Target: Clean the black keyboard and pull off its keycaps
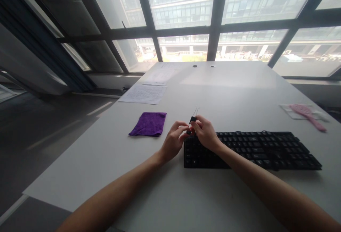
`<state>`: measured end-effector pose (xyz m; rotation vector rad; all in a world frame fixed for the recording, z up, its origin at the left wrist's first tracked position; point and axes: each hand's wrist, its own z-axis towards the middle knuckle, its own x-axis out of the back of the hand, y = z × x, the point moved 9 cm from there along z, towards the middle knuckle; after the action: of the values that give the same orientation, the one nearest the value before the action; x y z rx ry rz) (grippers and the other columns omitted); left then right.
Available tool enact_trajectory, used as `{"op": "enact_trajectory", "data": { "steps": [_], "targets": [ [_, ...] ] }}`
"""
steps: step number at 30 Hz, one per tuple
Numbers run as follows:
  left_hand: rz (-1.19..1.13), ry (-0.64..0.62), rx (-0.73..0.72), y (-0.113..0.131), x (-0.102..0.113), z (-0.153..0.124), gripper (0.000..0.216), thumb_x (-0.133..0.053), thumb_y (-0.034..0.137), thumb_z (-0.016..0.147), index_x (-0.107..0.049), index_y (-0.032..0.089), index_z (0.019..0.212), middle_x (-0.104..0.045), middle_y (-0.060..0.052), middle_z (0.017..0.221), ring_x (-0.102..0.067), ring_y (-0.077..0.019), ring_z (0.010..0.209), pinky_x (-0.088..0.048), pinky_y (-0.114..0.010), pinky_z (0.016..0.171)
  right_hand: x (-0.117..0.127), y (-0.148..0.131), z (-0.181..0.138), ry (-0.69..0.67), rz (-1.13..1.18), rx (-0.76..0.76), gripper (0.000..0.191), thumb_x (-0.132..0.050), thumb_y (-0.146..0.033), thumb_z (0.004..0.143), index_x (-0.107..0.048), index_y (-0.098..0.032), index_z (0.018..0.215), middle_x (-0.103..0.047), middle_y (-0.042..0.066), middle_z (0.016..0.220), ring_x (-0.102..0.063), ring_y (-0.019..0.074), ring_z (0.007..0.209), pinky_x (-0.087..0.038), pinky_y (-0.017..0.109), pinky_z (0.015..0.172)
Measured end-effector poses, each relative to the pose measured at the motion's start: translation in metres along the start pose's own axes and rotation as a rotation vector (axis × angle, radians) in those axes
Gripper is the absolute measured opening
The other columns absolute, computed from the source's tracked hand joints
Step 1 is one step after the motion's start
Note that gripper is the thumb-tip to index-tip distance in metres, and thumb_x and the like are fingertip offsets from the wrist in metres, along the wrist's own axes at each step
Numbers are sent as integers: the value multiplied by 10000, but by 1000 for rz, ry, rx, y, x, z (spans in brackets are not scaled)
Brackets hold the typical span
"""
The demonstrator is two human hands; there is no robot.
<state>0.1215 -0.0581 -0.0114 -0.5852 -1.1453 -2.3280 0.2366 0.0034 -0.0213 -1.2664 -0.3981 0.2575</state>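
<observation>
My right hand (205, 132) is closed around the black handle of a wire keycap puller (193, 119). Two thin bent wires stick up from it, away from the keyboard. Close beside it, my left hand (174, 139) pinches a small black piece (188, 132), which looks like a keycap but is mostly covered by fingers. Both hands meet over the upper left corner of a black keyboard (255, 150). My right wrist and forearm cross above its keys and hide part of them.
A folded purple cloth (149, 123) lies left of my hands. Paper sheets (145, 93) are farther back on the white table (226, 97). At the right, a pink hairbrush (306, 113) rests partly on a clear packet. Large windows stand behind the table.
</observation>
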Motion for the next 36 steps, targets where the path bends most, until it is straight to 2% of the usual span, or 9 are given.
{"op": "enact_trajectory", "data": {
  "steps": [5, 8, 11, 15, 19, 22, 26, 31, 36],
  "targets": [
    [-130, -9, 103, -2, 1, 1, 100, -643, 207, 930, -689, 214, 1018, -611, -81, 1111, -598, -220, 1095, -507, -388, 968, 1, 3, 2, 18, 24, -16, 237, -537, -415, 956, -485, -227, 822, -615, -34, 651, -569, 123, 528, -457, 232, 518],
    [-215, 35, 155, -17, 10, 20, 128, -681, 271, 903, -707, 210, 1012, -638, -83, 1105, -619, -213, 1055, -536, -332, 855, 5, 8, 2, 71, 114, -37, 243, -534, -440, 960, -478, -228, 856, -631, -31, 664, -573, 119, 497, -438, 223, 478],
    [-171, 108, 241, -56, 22, 61, 183, -699, 305, 877, -714, 186, 1016, -697, -71, 1019, -645, -180, 884, -528, -293, 754, 10, 11, 2, 127, 190, -37, 256, -539, -462, 961, -482, -224, 883, -649, -25, 683, -581, 114, 479, -414, 214, 449],
    [32, 54, 369, -125, 22, 127, 171, -736, 227, 813, -753, 171, 973, -746, -61, 983, -634, -164, 803, -519, -285, 773, 11, 9, 2, 133, 226, -26, 271, -556, -466, 954, -488, -219, 866, -652, -25, 677, -564, 101, 465, -406, 207, 448],
    [113, 33, 469, -184, 16, 162, 147, -772, 190, 752, -785, 163, 896, -767, -68, 914, -612, -165, 715, -521, -302, 760, 10, 8, 2, 131, 227, -35, 278, -556, -467, 957, -489, -220, 849, -659, -19, 684, -558, 101, 470, -411, 214, 455],
    [160, 21, 523, -211, 11, 169, 151, -770, 168, 738, -803, 159, 885, -767, -69, 870, -616, -170, 701, -521, -300, 760, 10, 9, 2, 129, 231, -46, 277, -546, -469, 963, -494, -221, 852, -674, -8, 707, -559, 106, 480, -415, 223, 464],
    [204, 14, 557, -231, 7, 170, 209, -774, 200, 746, -814, 164, 949, -749, -55, 798, -624, -175, 693, -512, -285, 745, 8, 10, 2, 121, 230, -62, 268, -537, -458, 970, -493, -223, 847, -684, -1, 724, -554, 108, 489, -415, 230, 472],
    [235, 15, 565, -242, 5, 168, 265, -770, 260, 774, -805, 183, 1025, -738, -45, 787, -626, -170, 693, -502, -271, 725, 7, 12, 2, 117, 224, -67, 249, -519, -427, 984, -487, -226, 842, -691, 5, 742, -554, 111, 513, -416, 235, 487],
    [258, 22, 550, -244, 3, 166, 285, -765, 264, 786, -797, 198, 1061, -753, -50, 840, -635, -181, 750, -502, -275, 775, 8, 13, 2, 119, 231, -70, 260, -527, -444, 974, -487, -225, 841, -685, 5, 724, -555, 116, 509, -418, 242, 482]
  ]
}}
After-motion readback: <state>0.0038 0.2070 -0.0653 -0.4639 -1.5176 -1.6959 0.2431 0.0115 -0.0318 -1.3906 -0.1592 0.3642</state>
